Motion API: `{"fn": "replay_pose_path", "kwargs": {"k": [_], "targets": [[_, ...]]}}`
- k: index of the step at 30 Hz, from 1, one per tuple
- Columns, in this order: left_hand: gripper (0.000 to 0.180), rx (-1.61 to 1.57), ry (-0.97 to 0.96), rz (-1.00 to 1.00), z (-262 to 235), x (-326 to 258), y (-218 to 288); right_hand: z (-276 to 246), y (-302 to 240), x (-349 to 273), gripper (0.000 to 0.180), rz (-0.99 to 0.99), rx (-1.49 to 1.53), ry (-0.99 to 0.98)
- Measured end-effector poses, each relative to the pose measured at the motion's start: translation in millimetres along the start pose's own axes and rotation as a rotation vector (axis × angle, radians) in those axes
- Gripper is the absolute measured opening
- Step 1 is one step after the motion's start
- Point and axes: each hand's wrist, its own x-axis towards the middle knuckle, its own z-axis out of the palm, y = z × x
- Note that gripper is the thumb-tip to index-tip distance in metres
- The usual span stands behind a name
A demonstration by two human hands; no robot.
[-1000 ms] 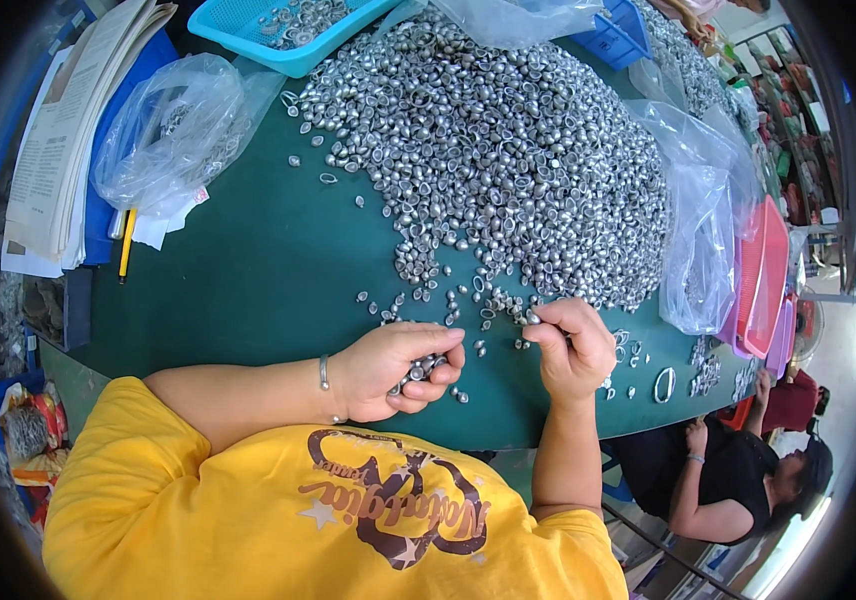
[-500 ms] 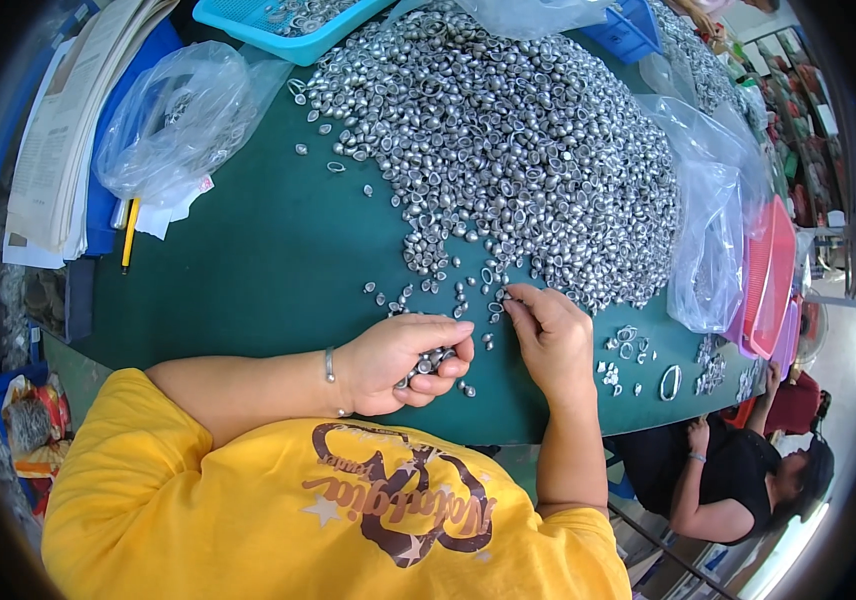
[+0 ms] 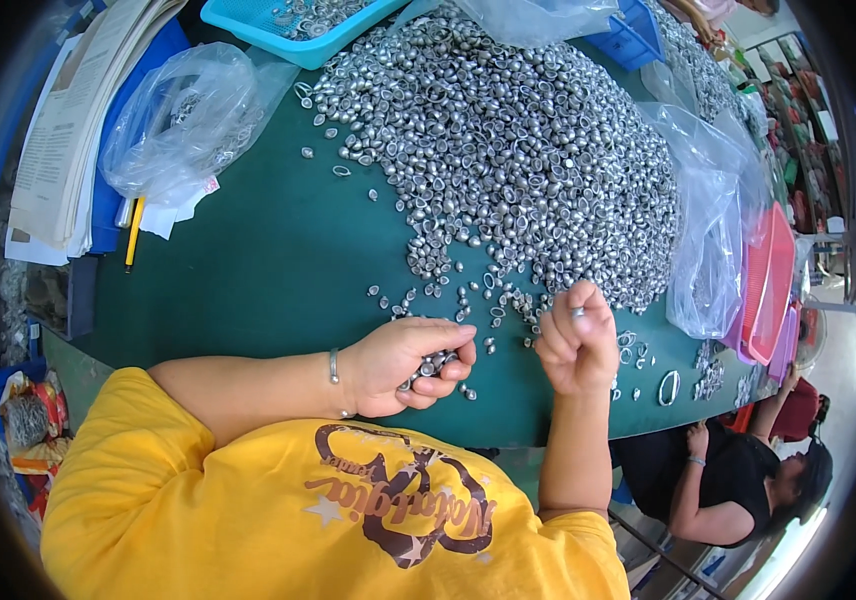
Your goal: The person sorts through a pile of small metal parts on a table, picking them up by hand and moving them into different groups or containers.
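Observation:
A large heap of small silver metal pieces [image 3: 528, 150], rounded and hollow, is spread over the green table [image 3: 228, 270]. My left hand [image 3: 403, 365] is curled around a handful of such metal pieces [image 3: 431, 368], over the table's near edge. At the heap's near edge, my right hand [image 3: 579, 340] is raised with its fingers bent in a pinch. One small metal piece [image 3: 577, 312] shows at its fingertips. Several loose pieces [image 3: 463, 300] lie between the two hands and the heap.
Far left are a turquoise basket [image 3: 310, 50], a clear plastic bag [image 3: 183, 125], stacked papers [image 3: 73, 130] and a yellow pencil [image 3: 134, 235]. To the right lie another plastic bag [image 3: 703, 260], a red tray [image 3: 770, 285] and sorted bits [image 3: 668, 387]. A co-worker [image 3: 738, 480] sits at right.
My right hand has lifted from the loose pieces, moved slightly right and turned, with a small metal piece now visible at its fingertips. My left hand stays almost still around its handful.

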Motion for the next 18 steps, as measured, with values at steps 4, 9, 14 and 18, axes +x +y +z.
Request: {"fn": "replay_pose_path", "kwargs": {"k": [4,9,14,18], "targets": [[0.023,0.001,-0.007,-0.002,0.3,0.4,-0.3,5.1,-6.9,15.9,0.010,0.045,-0.412,0.112],[0.025,-0.017,-0.029,-0.009,-2.0,1.0,-0.1,12.7,9.2,44.1,0.009,-0.397,-1.830,0.195],[0.025,-0.012,-0.030,-0.006,-2.9,0.5,0.0,25.9,14.3,43.2,0.007,-0.418,-2.062,0.229],[0.025,-0.013,-0.029,-0.014,-1.4,0.2,0.3,17.8,12.5,40.1,0.004,-0.295,-1.722,0.282]]}}
